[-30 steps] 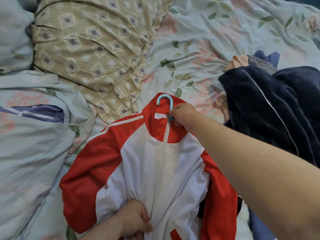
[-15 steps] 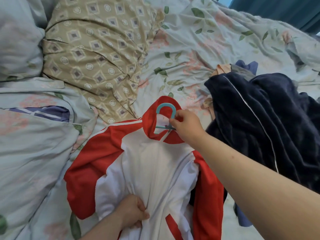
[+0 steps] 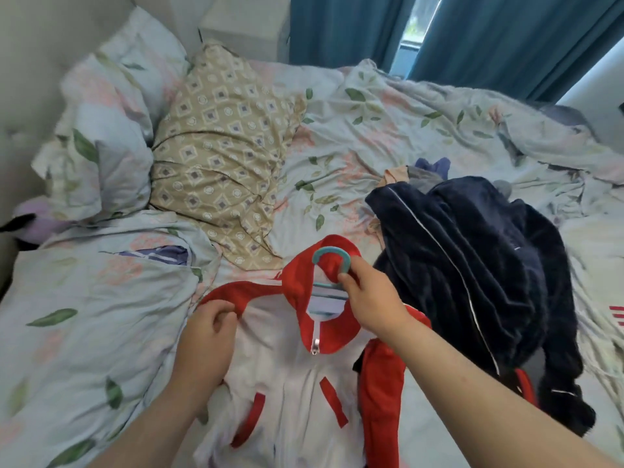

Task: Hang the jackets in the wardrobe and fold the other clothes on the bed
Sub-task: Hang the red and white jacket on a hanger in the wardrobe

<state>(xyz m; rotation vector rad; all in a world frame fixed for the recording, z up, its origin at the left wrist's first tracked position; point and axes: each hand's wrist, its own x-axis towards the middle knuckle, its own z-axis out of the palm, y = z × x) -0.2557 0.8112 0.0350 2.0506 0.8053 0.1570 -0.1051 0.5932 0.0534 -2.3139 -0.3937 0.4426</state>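
Note:
A red and white zip jacket (image 3: 290, 376) lies front-up on the bed, close to me. A teal hanger (image 3: 332, 260) sits inside it, its hook poking out over the red collar. My right hand (image 3: 371, 302) grips the hanger at the base of the hook. My left hand (image 3: 206, 332) pinches the jacket's red left shoulder. The zip is partly down at the collar. To the right lies a dark navy fleece garment (image 3: 472, 275) with white piping, heaped on other clothes.
A beige patterned pillow (image 3: 223, 153) and floral pillows (image 3: 111, 136) lie at the bed's head. The floral duvet (image 3: 84, 315) is bunched on the left. Small peach and blue clothes (image 3: 418, 172) peek out behind the navy heap. Teal curtains (image 3: 489, 38) hang beyond the bed.
My left hand has let go of the jacket's front and moved up to its left shoulder. My right hand has drawn the hanger and collar nearer to me. My view has lifted.

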